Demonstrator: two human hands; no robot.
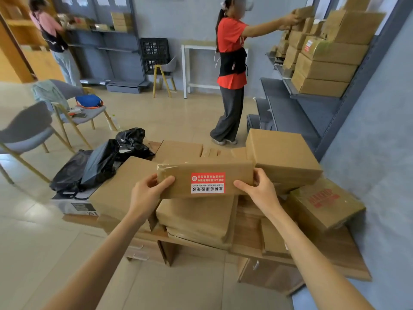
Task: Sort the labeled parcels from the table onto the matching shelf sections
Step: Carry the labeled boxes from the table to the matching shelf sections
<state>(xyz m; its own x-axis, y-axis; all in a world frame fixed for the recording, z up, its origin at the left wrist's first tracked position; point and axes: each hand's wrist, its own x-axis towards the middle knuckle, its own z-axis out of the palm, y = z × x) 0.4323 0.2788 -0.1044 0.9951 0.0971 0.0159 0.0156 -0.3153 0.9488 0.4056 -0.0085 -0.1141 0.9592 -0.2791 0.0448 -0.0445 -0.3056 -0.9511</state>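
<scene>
**One parcel in hand, most of the pile still waiting**

At the centre of the frame the left hand (149, 190) and the right hand (256, 186) each gripped an end of a flat cardboard parcel (205, 175), thumbs on its near face and fingers curled behind. It was held just above the heap, its red and white label (208, 183) facing the camera upside down.

By my judgement the sorting was well under way but far from finished. The shelf (312, 95) at the upper right already carried stacked boxes (321, 63), and a person in a red shirt (232, 50) reached toward them with another box. Below the held parcel, many parcels (196, 215) still covered the worktop (252, 253) in the lower centre, beside black bags (100, 164) at mid-left.

Hard to make out: the label's small print could not be read reliably, and no section markings were visible on the shelf, so the matching section could not be told. The worktop's surface was almost wholly buried, and the fingers behind the parcel were hidden. A second person (51, 34) at the upper left worked at another shelf, blurred.
</scene>
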